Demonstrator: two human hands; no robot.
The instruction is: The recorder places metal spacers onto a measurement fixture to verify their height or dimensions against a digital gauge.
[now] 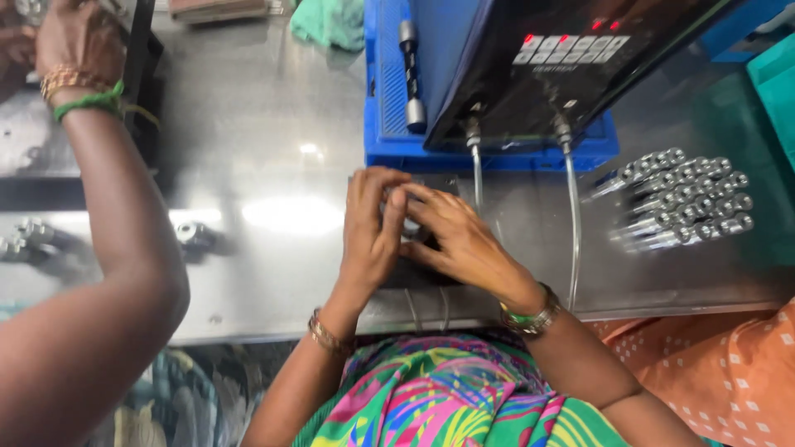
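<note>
My left hand [370,232] and my right hand [460,240] are together at the middle of the steel table [273,273], fingertips meeting. They close over a small grey metal part [411,228] that sits on a dark fixture block [435,185]; my fingers hide most of the part. Both wrists wear bangles. Two thin tubes [573,223] run from a black box with red lights [563,58] down toward the fixture and the table's front edge.
The black box leans on a blue crate [389,124] holding a metal rod [409,74]. Several shiny cylindrical metal parts [679,199] lie in rows at the right. Another person's arm [116,223] reaches across the left side, with loose metal pieces [195,236] nearby. A green cloth [331,21] lies at the back.
</note>
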